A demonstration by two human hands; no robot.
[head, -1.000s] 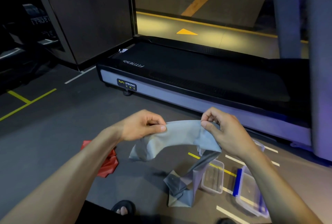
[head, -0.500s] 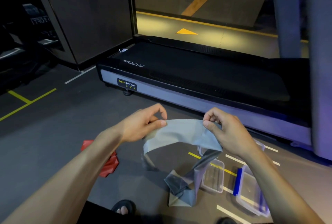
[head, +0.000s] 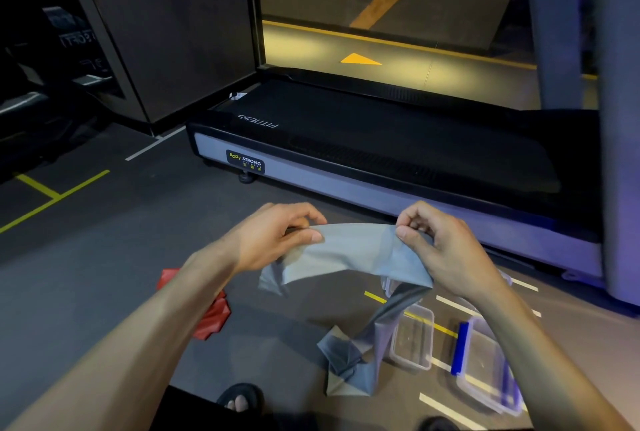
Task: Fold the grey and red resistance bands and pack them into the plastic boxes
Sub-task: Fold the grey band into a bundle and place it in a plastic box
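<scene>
While pinched at both ends, grey band [head: 349,250] taut between left hand [head: 273,236] and right hand [head: 440,250], tail trailing floorward.

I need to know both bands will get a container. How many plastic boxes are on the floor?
2 clearly: a clear box beside the hanging grey band, and a blue-clipped box to its right, under the right forearm. More clear plastic behind the right hand is partly hidden.
</scene>
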